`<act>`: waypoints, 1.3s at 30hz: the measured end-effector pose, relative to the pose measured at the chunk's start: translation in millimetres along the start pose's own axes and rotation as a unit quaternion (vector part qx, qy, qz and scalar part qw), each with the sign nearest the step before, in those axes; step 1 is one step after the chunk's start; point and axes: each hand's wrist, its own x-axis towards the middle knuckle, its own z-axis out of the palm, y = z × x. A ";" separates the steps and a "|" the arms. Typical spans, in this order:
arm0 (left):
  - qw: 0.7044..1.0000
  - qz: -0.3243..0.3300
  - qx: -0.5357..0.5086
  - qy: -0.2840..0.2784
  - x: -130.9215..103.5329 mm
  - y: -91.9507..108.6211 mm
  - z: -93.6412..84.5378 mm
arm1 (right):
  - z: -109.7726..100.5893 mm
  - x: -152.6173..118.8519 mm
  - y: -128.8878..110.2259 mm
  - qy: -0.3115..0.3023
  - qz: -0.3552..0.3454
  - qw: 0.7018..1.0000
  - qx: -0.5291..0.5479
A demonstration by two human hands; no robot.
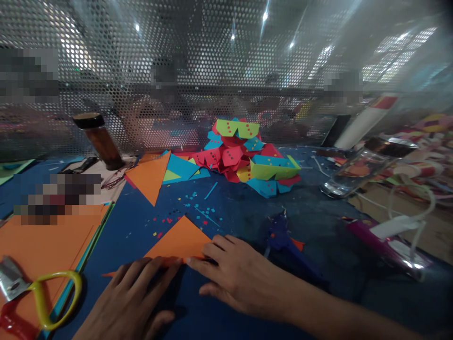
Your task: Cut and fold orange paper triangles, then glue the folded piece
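A folded orange paper (pixel 182 234) lies on the blue tabletop, its point facing away from me. My left hand (pixel 132 288) rests on the near left edge of the paper, fingers stretched out and thumb apart. The fingers of my right hand (pixel 235 274) lie along the near right edge, its index fingertip at the fold close to the left fingertips. Both hands touch the paper and cover parts of its near edge. A narrow orange tip sticks out beyond the left fingers. To the right lies a dark blue hand tool (pixel 288 243), its kind unclear.
Scissors (pixel 54 300) with yellow and red handles lie on stacked orange sheets (pixel 71 241). Folded coloured papers with dots (pixel 233 156) form a heap. An orange sheet (pixel 150 172), a brown jar (pixel 101 141), a clear jar (pixel 364 165) and a purple packet (pixel 385 245) stand or lie around.
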 end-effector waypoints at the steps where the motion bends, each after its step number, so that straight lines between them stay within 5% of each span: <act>1: 1.000 -0.004 -0.004 -0.005 0.7 0.1 -1.4 | 0.3 0.4 -0.3 0.002 0.000 1.000 -0.007; 24: 0.998 0.023 0.062 0.010 -11.5 -0.6 5.2 | -2.4 -3.1 0.7 -0.008 0.013 1.000 0.016; 29: 0.998 0.012 0.056 -0.002 -31.9 -7.3 20.1 | -4.6 -4.4 2.0 -0.011 0.013 1.000 0.020; 34: 0.995 -0.066 0.073 -0.032 -63.3 -12.4 42.4 | -4.8 -5.3 4.6 -0.009 0.003 1.000 0.011; 39: 0.994 -0.085 0.056 -0.042 -70.7 -12.4 46.3 | -4.0 -7.6 6.7 -0.003 0.005 1.000 0.017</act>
